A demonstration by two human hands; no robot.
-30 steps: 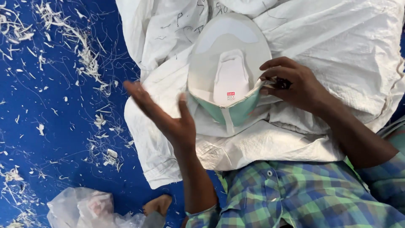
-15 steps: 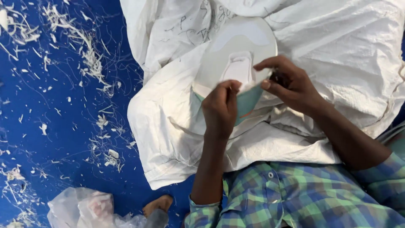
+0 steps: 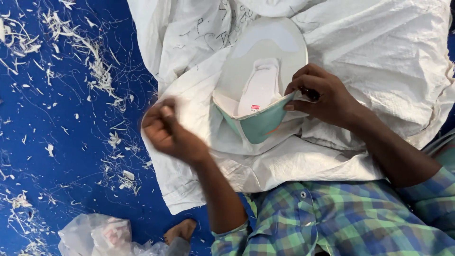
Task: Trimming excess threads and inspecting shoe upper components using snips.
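A white shoe upper [image 3: 265, 71] with a teal heel part [image 3: 258, 125] lies on a white woven sack [image 3: 379, 57] over my lap. My right hand [image 3: 322, 97] grips the upper's right edge at the heel, and a small dark object shows between its fingers. To the left of the shoe, my left hand [image 3: 170, 132] hangs over the sack's edge. It is blurred, its fingers curled together, and nothing is visible in it.
The blue floor [image 3: 57, 142] on the left is strewn with white shavings [image 3: 99, 71]. A crumpled clear plastic bag [image 3: 99, 234] and a bare foot [image 3: 180, 230] sit at the bottom. My green and blue checked shirt [image 3: 332, 223] fills the lower right.
My left hand went from open beside the shoe to touching its heel, then pulled away to the left with fingers closed. The right hand kept its grip on the shoe.
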